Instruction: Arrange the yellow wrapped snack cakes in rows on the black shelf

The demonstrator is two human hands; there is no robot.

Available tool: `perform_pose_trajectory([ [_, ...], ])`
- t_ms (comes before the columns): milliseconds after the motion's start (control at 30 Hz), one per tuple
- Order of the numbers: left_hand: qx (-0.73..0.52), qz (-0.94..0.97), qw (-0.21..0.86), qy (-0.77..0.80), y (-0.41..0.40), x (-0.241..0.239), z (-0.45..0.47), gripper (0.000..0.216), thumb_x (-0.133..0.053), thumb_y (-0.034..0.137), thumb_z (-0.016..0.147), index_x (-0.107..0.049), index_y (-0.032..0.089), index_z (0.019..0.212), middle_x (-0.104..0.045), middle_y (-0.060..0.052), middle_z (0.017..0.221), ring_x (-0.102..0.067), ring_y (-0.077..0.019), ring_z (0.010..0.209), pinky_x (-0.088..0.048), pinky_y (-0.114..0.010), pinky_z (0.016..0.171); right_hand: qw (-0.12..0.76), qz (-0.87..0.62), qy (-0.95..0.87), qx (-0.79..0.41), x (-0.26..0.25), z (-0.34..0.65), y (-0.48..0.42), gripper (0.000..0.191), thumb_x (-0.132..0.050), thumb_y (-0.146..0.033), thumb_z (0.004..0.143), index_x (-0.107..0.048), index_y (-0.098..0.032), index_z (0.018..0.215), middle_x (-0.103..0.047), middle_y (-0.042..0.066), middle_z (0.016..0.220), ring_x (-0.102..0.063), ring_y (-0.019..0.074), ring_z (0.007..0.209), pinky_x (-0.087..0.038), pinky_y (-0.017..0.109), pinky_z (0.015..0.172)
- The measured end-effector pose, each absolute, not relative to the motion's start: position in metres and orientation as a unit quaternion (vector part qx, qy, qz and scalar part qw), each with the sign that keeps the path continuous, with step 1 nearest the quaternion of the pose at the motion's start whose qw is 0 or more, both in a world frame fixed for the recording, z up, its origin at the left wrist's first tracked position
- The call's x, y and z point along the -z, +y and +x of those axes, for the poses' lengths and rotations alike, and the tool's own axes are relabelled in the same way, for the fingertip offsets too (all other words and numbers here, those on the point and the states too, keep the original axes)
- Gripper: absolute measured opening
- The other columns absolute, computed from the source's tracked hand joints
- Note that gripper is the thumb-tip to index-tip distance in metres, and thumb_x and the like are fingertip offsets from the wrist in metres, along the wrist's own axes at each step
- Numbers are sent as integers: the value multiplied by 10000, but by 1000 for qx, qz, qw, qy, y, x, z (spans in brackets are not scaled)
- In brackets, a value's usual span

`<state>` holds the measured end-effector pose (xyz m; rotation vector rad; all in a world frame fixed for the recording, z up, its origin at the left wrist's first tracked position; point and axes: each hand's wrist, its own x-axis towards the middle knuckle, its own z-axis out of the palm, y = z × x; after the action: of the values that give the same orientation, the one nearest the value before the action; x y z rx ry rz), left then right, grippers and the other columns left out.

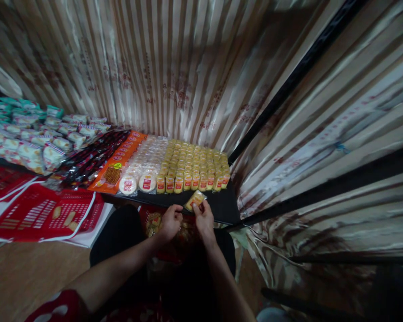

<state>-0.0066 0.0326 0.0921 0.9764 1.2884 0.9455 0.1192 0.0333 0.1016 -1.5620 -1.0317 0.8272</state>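
My right hand (204,218) pinches a small clear packet of yellow cake (195,200) just above the front edge of a black tray (223,206). My left hand (170,220) is curled with its fingertips at the tray's edge beside the packet; what it holds, if anything, is hidden. On the tray stand rows of the same yellow packets (193,167), and left of them rows of round white packets (144,165). Below my hands lies a red bag of snacks (154,223) in my lap.
Orange snack packs (116,163), dark wrapped sticks (90,158) and white and green packets (30,134) spread to the left. Red plastic baskets (40,214) sit on the floor at left. A striped curtain (174,67) hangs behind, with black bars (289,85) at right.
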Motion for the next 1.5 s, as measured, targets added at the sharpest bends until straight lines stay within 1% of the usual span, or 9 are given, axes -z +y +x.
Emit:
perform_pose_trajectory([
  [67,-402,552,470,559,39,-97,-13,253,-502,24,725,-594,190,893,-583,-30,974,-573,-169,960,-449,-330,925,498,-670,-459,-302,-99,123,48,341,-552,-415,725,-584,-165,955,-602,46,850,-581,173,767,-490,293,702],
  [133,-384,661,342,546,46,-102,-18,304,-471,24,728,-589,190,953,-547,-59,1095,-527,-198,1067,-409,-372,986,492,-673,-470,-288,-94,124,62,388,-547,-388,728,-569,-160,1041,-611,58,886,-587,179,791,-495,300,711],
  [267,-345,747,225,521,61,-109,-21,331,-455,39,743,-572,189,1013,-502,-78,1199,-459,-224,1161,-390,-396,1014,506,-664,-476,-277,-89,119,82,470,-549,-369,741,-507,-153,1157,-622,84,976,-605,183,871,-503,308,753],
  [467,-301,785,195,506,74,-108,-18,382,-444,40,741,-560,178,1078,-480,-92,1261,-433,-233,1185,-387,-382,1020,501,-676,-476,-256,-92,109,95,374,-522,-375,768,-518,-163,1076,-627,107,1005,-611,189,883,-510,304,752],
  [700,-293,800,208,481,76,-103,-15,426,-427,36,722,-576,147,1105,-472,-124,1292,-427,-256,1200,-372,-399,1032,497,-676,-508,-196,-90,106,94,372,-472,-347,808,-523,-136,1111,-549,147,1088,-555,210,957,-518,330,767],
  [900,-279,819,143,480,75,-93,-17,476,-411,39,728,-566,132,1169,-466,-130,1324,-404,-269,1237,-342,-408,1060,503,-666,-525,-164,-84,110,91,329,-437,-313,837,-526,-158,1113,-531,132,1112,-535,201,995,-515,315,780],
  [1067,-259,839,104,468,79,-84,-17,504,-414,53,737,-543,110,1221,-467,-131,1348,-401,-275,1248,-353,-420,1055,487,-658,-565,-98,-75,113,95,288,-393,-290,867,-574,-180,1063,-563,110,1092,-499,213,1075,-438,395,931],
  [1300,-218,874,45,433,84,-80,-15,484,-380,111,824,-471,84,1299,-468,-134,1365,-412,-256,1246,-365,-407,1021,470,-674,-562,-89,-73,116,98,312,-402,-312,882,-588,-174,1091,-566,105,1006,-553,196,911,-464,363,859],
  [1500,-187,888,11,419,84,-81,-10,470,-347,135,872,-429,88,1333,-465,-131,1375,-457,-244,1199,-382,-362,932,478,-676,-549,-114,-74,116,95,290,-406,-317,881,-585,-181,1064,-572,90,989,-572,169,814,-485,326,788],
])
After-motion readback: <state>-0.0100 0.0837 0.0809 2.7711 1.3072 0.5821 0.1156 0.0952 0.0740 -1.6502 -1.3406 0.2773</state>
